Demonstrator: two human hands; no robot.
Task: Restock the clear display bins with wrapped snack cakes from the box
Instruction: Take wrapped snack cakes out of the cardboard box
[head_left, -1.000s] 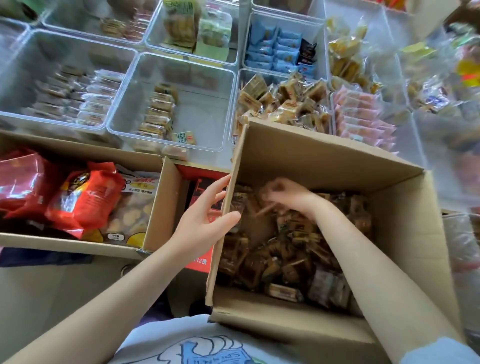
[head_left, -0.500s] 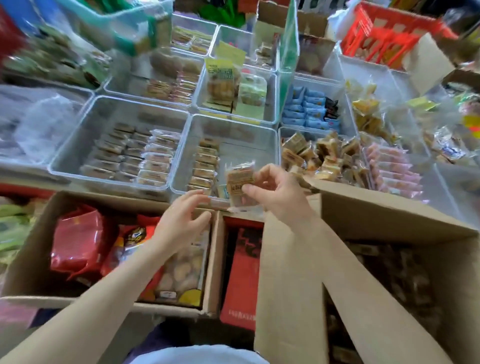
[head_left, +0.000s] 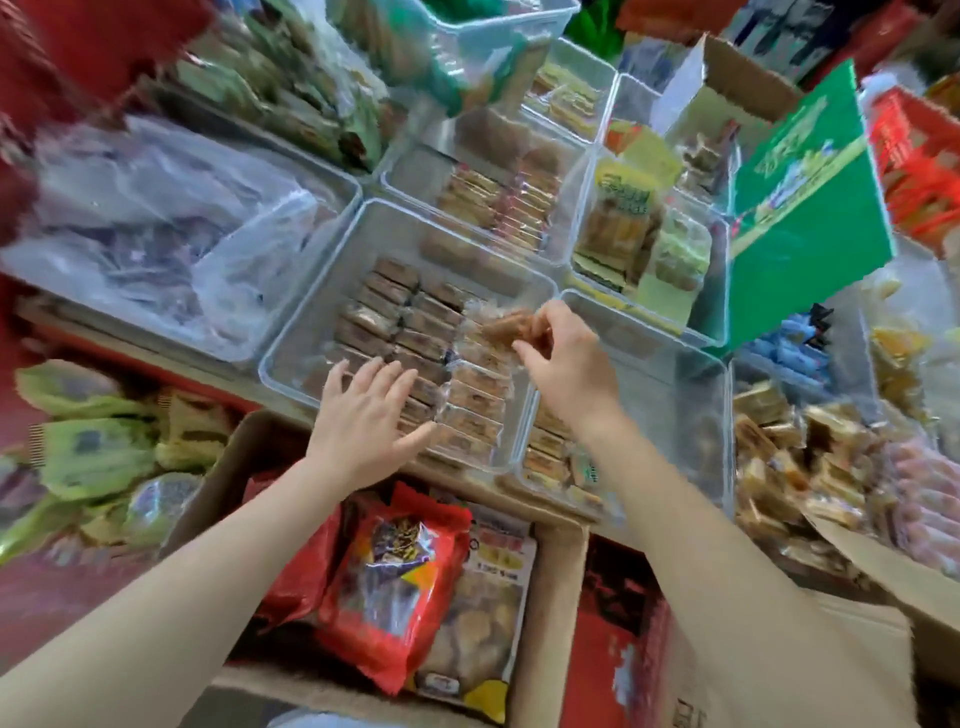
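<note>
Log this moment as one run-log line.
right hand pinches snack cake over clear bin | left hand open over the rows | placement not yet done

The right hand (head_left: 563, 364) pinches a wrapped snack cake (head_left: 506, 326) over the far right corner of a clear bin (head_left: 306, 332) that holds rows of wrapped cakes. The left hand (head_left: 363, 423) is spread flat, fingers straight, over the bin's near edge and the nearest cakes. Just right of it stands another clear bin (head_left: 675, 415), with a few cakes at its near end. Nearer the person, a cardboard box (head_left: 545, 597) holds red snack bags (head_left: 395, 582).
</note>
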